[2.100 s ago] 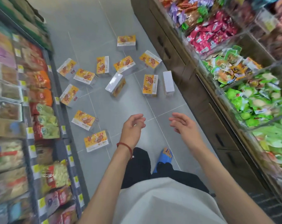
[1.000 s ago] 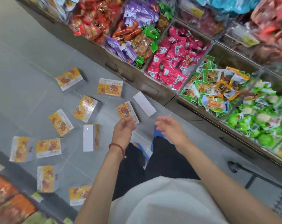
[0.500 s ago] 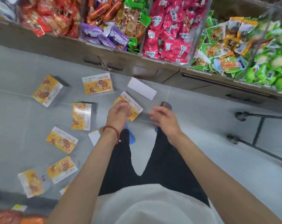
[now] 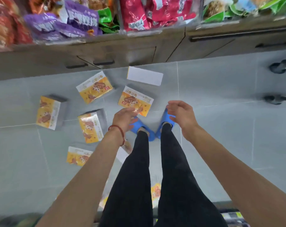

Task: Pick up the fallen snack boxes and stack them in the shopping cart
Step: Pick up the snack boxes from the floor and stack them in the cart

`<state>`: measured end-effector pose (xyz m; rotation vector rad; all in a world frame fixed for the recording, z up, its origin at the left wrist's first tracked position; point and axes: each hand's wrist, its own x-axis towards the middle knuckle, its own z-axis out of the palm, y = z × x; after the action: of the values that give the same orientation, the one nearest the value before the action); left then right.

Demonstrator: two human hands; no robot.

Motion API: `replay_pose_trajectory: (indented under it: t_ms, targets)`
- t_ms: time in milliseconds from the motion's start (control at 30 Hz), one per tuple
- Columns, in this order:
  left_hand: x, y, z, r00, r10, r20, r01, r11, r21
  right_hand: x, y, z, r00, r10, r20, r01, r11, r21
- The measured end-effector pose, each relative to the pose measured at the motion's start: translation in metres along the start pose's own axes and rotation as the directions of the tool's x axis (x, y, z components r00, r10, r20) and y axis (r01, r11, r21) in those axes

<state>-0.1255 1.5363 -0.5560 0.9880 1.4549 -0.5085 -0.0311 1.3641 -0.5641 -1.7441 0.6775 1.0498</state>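
Several yellow-and-white snack boxes lie scattered on the grey tile floor. One box (image 4: 135, 100) lies just ahead of my blue slippers, with a box showing its white side (image 4: 144, 75) behind it by the cabinet. Others lie to the left: one (image 4: 94, 87), one (image 4: 48, 112), one (image 4: 89, 126) and one (image 4: 79, 156). My left hand (image 4: 124, 118) hovers over the near edge of the closest box, fingers loosely curled, holding nothing. My right hand (image 4: 180, 115) hangs open above my right slipper. Of the cart only two wheels (image 4: 280, 67) show at the right edge.
A wooden cabinet (image 4: 139, 51) with drawer handles runs across the top, under clear bins of purple, red and green snack packs. My legs and blue slippers (image 4: 142, 128) stand in the middle. Another box (image 4: 155, 192) shows between my legs, behind me.
My view has tilted down and turned toward the cabinet. Both hands have dropped lower toward the box in front of my feet. Neither hand has taken hold of anything.
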Motion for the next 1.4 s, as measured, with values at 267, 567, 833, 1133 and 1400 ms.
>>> replay_pose_trajectory:
  t_ms: [267, 567, 833, 1133, 1400]
  targets:
    - [0.13, -0.001, 0.023, 0.998, 0.046, -0.052, -0.041, 0.995, 0.091, 0.132, 0.038, 0.028, 0.994, 0.112, -0.014, -0.109, 0.984, 0.138]
    - [0.304, 0.016, 0.061, 0.97, 0.224, -0.09, -0.166, 0.89, 0.425, 0.306, 0.09, 0.036, 0.993, 0.103, -0.054, -0.093, 0.984, 0.154]
    - [0.419, 0.046, 0.082, 0.794, 0.533, -0.291, -0.404, 0.821, 0.402, 0.413, 0.082, 0.064, 0.992, 0.121, 0.023, -0.123, 0.982, 0.145]
    - [0.471, 0.061, 0.086, 0.833, 0.46, -0.307, -0.311, 0.848, 0.428, 0.453, 0.071, 0.099, 0.991, 0.125, 0.04, -0.13, 0.979, 0.158]
    - [0.461, 0.036, 0.084, 0.778, 0.472, -0.414, -0.385, 0.88, 0.279, 0.438, 0.074, 0.097, 0.994, 0.086, -0.067, -0.078, 0.99, 0.116]
